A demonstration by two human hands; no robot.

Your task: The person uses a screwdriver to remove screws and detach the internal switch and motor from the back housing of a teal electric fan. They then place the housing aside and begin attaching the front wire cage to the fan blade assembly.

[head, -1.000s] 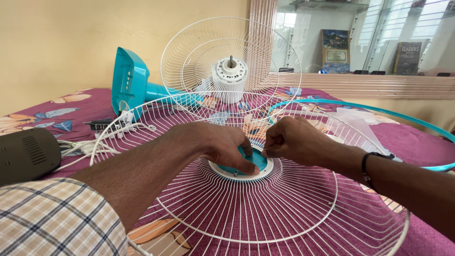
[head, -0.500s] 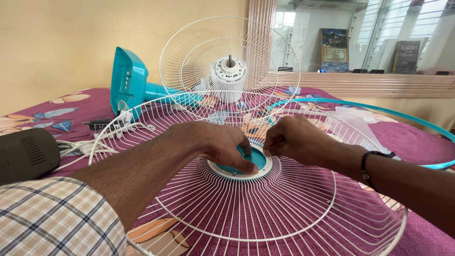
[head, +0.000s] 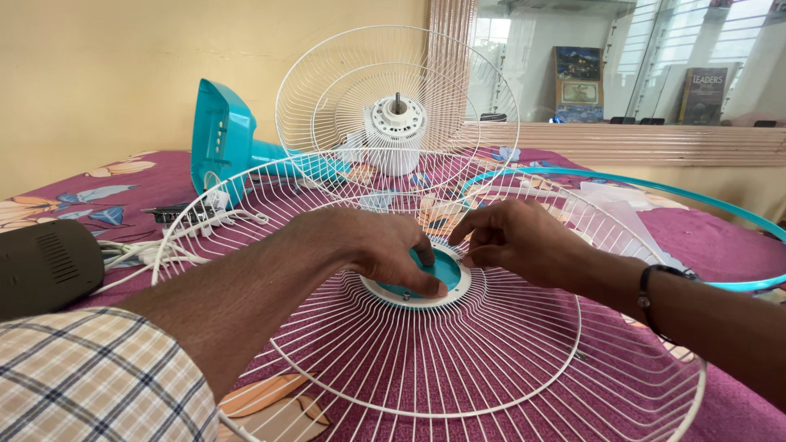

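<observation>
Head view, hands: my left hand (head: pixel 372 248) grips the teal hub cap (head: pixel 442 268) at the centre of the white front grille (head: pixel 426 360); my right hand (head: pixel 516 239) has its fingers (head: pixel 473 235) loosely curled at the cap's right edge, holding nothing I can see.
Technique: I judge I should pin the cap flat and work its rim evenly.
Surface: purple floral cloth (head: pixel 123 190).
Far side: rear grille with motor (head: pixel 395 131), teal fan base (head: pixel 223 139), yellow wall (head: pixel 123 65).
</observation>
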